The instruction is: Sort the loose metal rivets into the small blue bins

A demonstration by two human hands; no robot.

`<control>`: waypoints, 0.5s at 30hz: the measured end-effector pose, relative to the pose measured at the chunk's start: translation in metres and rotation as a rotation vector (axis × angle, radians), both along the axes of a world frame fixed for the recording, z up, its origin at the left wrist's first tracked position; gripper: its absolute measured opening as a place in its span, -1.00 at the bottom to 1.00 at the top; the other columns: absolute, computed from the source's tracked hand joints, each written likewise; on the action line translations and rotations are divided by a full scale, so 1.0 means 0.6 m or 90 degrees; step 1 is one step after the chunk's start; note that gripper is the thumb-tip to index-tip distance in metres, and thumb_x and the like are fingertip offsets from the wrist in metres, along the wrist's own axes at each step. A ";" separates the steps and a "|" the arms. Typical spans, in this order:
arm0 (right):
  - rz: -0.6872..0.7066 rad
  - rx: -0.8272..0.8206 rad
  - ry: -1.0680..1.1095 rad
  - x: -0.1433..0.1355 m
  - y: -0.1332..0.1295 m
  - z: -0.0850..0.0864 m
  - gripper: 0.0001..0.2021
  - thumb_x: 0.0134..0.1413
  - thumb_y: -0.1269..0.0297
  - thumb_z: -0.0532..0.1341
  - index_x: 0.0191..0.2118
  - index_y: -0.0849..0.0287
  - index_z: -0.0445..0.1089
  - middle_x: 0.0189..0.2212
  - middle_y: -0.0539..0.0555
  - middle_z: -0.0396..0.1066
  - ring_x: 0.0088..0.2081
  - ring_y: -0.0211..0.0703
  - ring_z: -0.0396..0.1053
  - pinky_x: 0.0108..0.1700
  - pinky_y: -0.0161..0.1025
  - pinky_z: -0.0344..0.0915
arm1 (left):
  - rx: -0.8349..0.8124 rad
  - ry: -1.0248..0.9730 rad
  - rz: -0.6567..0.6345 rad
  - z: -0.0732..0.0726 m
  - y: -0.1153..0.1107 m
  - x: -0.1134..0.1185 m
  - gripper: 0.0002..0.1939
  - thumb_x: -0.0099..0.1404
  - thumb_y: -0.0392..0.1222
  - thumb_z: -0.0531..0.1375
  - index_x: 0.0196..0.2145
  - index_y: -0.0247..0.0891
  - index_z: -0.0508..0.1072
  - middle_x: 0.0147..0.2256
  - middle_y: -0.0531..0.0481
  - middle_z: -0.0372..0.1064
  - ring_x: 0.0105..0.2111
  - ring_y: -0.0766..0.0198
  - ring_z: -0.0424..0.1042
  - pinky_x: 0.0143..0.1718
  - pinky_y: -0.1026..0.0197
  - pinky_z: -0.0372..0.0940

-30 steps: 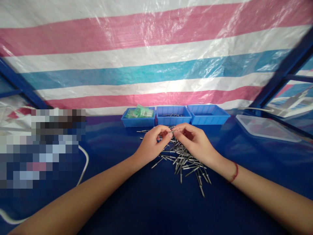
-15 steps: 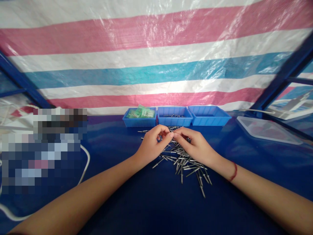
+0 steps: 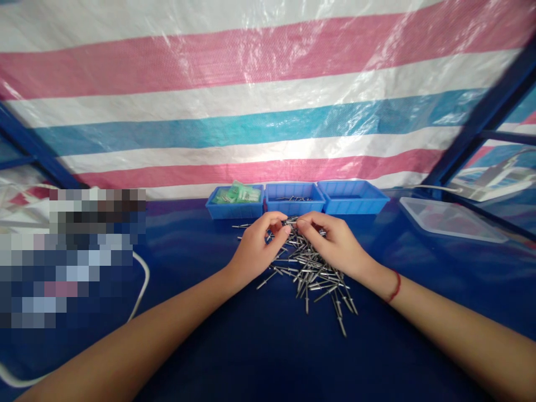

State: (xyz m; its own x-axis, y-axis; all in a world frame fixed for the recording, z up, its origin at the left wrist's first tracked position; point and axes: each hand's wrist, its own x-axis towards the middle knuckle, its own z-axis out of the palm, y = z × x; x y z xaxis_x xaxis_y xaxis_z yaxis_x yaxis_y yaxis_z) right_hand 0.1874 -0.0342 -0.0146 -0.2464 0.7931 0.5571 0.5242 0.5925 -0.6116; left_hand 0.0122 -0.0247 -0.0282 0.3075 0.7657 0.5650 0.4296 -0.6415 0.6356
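left hand [image 3: 254, 251] and right hand [image 3: 341, 245], bare, fingertips just parted from each other, shared contact ended, grip on any piece impossible to tell; silver metal pin-shaped rivets [image 3: 310, 263], heaped between and towards six o'clock, blue plastic bins [image 3: 294, 209] at twelve.

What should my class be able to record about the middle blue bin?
The middle blue bin is open-topped, with ribbed walls, and looks like plastic. It stands upright on the dark blue table, between the left bin and the right bin. Thin metal pieces lie inside. Neither hand holds it. Whether its sides touch its neighbours is too small to tell.
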 end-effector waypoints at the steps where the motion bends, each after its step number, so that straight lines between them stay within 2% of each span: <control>1: -0.042 0.043 -0.010 0.007 0.008 0.001 -0.75 0.19 0.23 0.05 -0.37 0.20 0.40 -0.44 0.05 0.44 -0.41 -0.22 0.34 -0.36 -0.29 0.23 | -0.001 0.000 0.005 -0.002 0.001 0.000 -0.78 0.28 -0.21 0.11 -0.11 -0.23 0.29 -0.36 0.06 0.37 -0.34 0.34 0.36 -0.27 0.27 0.23; 3: -0.145 0.143 -0.047 0.025 0.029 0.001 -0.75 0.19 0.23 0.05 -0.30 0.22 0.43 -0.39 0.09 0.45 -0.40 -0.18 0.34 -0.32 -0.25 0.23 | -0.009 0.014 0.004 -0.005 0.003 0.001 -0.71 0.28 -0.20 0.11 -0.04 -0.24 0.24 -0.36 0.05 0.36 -0.34 0.34 0.36 -0.26 0.26 0.24; 5: -0.231 0.216 -0.120 0.044 0.056 -0.003 -0.72 0.21 0.22 0.03 -0.24 0.24 0.44 -0.39 0.13 0.45 -0.39 -0.13 0.34 -0.28 -0.20 0.22 | -0.015 0.036 -0.012 -0.007 0.004 0.001 -0.72 0.30 -0.19 0.09 -0.03 -0.23 0.24 -0.35 0.04 0.36 -0.33 0.33 0.37 -0.25 0.25 0.24; 8: -0.295 0.234 -0.268 0.065 0.086 -0.011 -0.71 0.20 0.22 0.04 -0.23 0.24 0.47 -0.40 0.17 0.44 -0.34 -0.03 0.33 -0.26 -0.15 0.21 | -0.018 0.056 -0.027 -0.008 0.002 0.003 -0.74 0.30 -0.19 0.08 -0.05 -0.23 0.26 -0.34 0.04 0.38 -0.33 0.33 0.37 -0.24 0.25 0.25; 10: -0.316 0.226 -0.310 0.070 0.093 -0.014 -0.70 0.20 0.22 0.04 -0.22 0.24 0.48 -0.41 0.18 0.43 -0.34 -0.01 0.33 -0.27 -0.15 0.21 | -0.019 0.059 -0.019 -0.007 0.001 0.003 -0.75 0.30 -0.20 0.08 -0.06 -0.24 0.28 -0.34 0.03 0.39 -0.33 0.33 0.38 -0.24 0.25 0.26; 12: -0.319 0.227 -0.294 0.069 0.089 -0.014 -0.70 0.20 0.22 0.03 -0.22 0.25 0.47 -0.42 0.17 0.42 -0.33 -0.02 0.33 -0.26 -0.15 0.21 | -0.012 0.060 -0.007 -0.003 0.002 0.002 -0.77 0.30 -0.22 0.08 -0.08 -0.25 0.30 -0.34 0.03 0.40 -0.33 0.32 0.38 -0.24 0.25 0.26; 15: -0.272 0.222 -0.237 0.063 0.073 -0.013 -0.75 0.17 0.28 0.04 -0.25 0.24 0.45 -0.44 0.14 0.42 -0.34 -0.05 0.34 -0.24 -0.15 0.22 | 0.021 0.093 -0.004 0.007 0.010 -0.009 -0.84 0.28 -0.28 0.07 -0.18 -0.25 0.37 -0.31 0.01 0.41 -0.32 0.32 0.39 -0.26 0.24 0.27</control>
State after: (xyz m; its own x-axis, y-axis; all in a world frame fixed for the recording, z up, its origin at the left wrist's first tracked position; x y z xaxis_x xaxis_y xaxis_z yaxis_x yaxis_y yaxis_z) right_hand 0.2255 0.0095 -0.0223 -0.1757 0.6523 0.7373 0.8964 0.4156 -0.1541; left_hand 0.0069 -0.0188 -0.0239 0.3931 0.7449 0.5390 0.5114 -0.6643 0.5451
